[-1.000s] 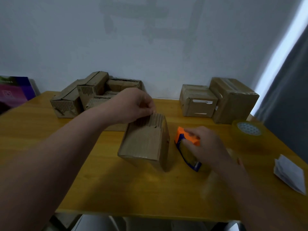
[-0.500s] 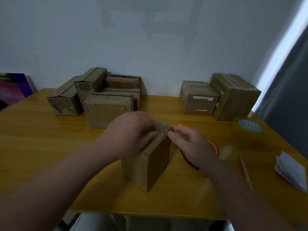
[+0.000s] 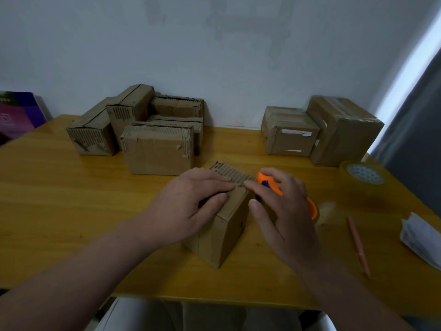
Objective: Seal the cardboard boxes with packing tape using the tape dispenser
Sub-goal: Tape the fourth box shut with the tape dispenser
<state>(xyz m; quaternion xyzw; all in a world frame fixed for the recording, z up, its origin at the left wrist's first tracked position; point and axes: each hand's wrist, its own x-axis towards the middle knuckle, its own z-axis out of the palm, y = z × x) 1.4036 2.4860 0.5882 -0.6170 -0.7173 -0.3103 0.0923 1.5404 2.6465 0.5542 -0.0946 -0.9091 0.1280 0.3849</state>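
Note:
A small cardboard box point(image 3: 224, 237) stands at the middle of the wooden table point(image 3: 71, 211), one corner turned toward me. My left hand point(image 3: 191, 206) rests flat on its top, fingers stretched toward the far corrugated edge. My right hand point(image 3: 284, 211) is just right of the box. Its index fingertip meets my left fingertips at the top edge and its thumb lies beside the box wall. Its other fingers curl over the orange and blue tape dispenser point(image 3: 268, 185), which is mostly hidden behind the hand.
Several open boxes point(image 3: 157, 151) are clustered at the back left and two taped boxes point(image 3: 288, 134) at the back right. A clear tape roll point(image 3: 362, 175), a pink pen point(image 3: 358, 244) and white paper point(image 3: 422, 240) lie on the right. A dark curtain point(image 3: 417, 120) hangs beyond.
The box has been turned corner-first and now sits nearer to me. My right hand came from the dispenser's side up to the box top, where it meets my left fingertips.

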